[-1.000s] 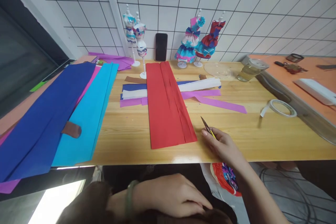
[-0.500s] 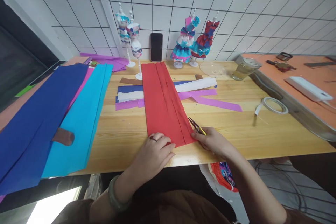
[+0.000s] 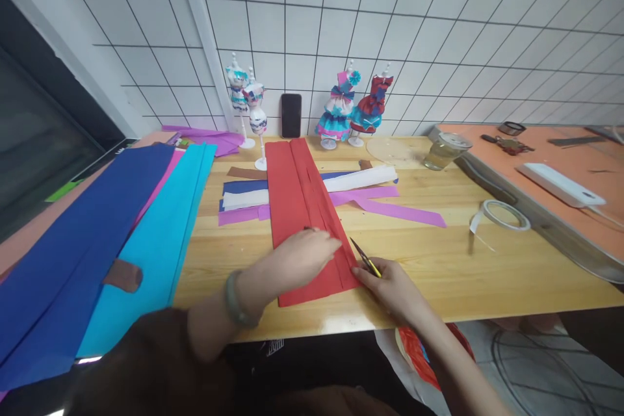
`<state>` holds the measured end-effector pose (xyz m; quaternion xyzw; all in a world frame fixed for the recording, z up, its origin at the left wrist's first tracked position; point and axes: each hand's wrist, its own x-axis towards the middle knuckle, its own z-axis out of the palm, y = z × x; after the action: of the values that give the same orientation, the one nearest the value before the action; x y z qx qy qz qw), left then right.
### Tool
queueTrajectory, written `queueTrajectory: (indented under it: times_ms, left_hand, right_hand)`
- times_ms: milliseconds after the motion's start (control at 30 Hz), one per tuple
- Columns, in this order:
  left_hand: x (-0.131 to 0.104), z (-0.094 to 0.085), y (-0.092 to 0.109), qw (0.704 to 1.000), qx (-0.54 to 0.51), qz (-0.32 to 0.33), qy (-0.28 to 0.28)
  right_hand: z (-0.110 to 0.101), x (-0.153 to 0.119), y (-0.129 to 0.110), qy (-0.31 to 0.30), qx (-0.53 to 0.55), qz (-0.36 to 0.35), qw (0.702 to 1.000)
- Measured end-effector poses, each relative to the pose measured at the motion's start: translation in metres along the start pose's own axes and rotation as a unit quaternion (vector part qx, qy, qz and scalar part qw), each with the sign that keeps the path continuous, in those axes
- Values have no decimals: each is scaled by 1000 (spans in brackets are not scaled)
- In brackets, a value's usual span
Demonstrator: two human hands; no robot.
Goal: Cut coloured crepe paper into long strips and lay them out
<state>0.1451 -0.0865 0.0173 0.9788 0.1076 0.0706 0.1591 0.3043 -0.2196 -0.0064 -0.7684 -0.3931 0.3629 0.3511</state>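
Observation:
A long folded strip of red crepe paper (image 3: 290, 208) lies lengthwise on the wooden table, its near end close to the front edge. My left hand (image 3: 307, 259) is over the lower half of the paper, fingers stretched out to the right; whether they press on it I cannot tell. At the strip's lower right edge, my right hand (image 3: 390, 286) is closed around small scissors (image 3: 366, 259) with yellow on the handle. Their blades point up and left, away from me, and look closed. The right fingertips touch the paper's edge.
Purple strips (image 3: 404, 211), white strips (image 3: 361, 177) and dark blue ones lie under and beside the red paper. Blue sheets (image 3: 102, 221) and turquoise sheets (image 3: 160, 240) lie left. Behind stand a phone (image 3: 291, 116) and several small dress forms (image 3: 336, 114). Tape (image 3: 507, 214) and a cup (image 3: 446, 149) stand right.
My left hand has moved from the paper's near edge up and to the right across it. The right hand stays at the edge with the scissors, whose blades have come together. The view has tilted upward.

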Motion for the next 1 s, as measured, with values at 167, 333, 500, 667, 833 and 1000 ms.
queueTrajectory:
  times_ms: [167,333,500,667,833,1000]
  left_hand:
    - [53,14,-40,998,50,-18,30]
    - [77,31,-72,995,72,-72,9]
    - [90,39,-88,987,74,-145,15]
    - [98,41,-98,982,79,-172,19]
    - [102,40,-98,979,83,-188,6]
    - [93,34,-74,990,99,-100,28]
  right_hand:
    - [2,-2,0,-10,25,37,999]
    - [3,0,0,-7,-4,14,1000]
    - [2,-1,-3,-17,2,26,1000]
    - [0,-2,-5,-21,4,23,999]
    - [-1,-3,-2,-30,2,33,999]
    - [-4,-7,-1,-39,22,53,998]
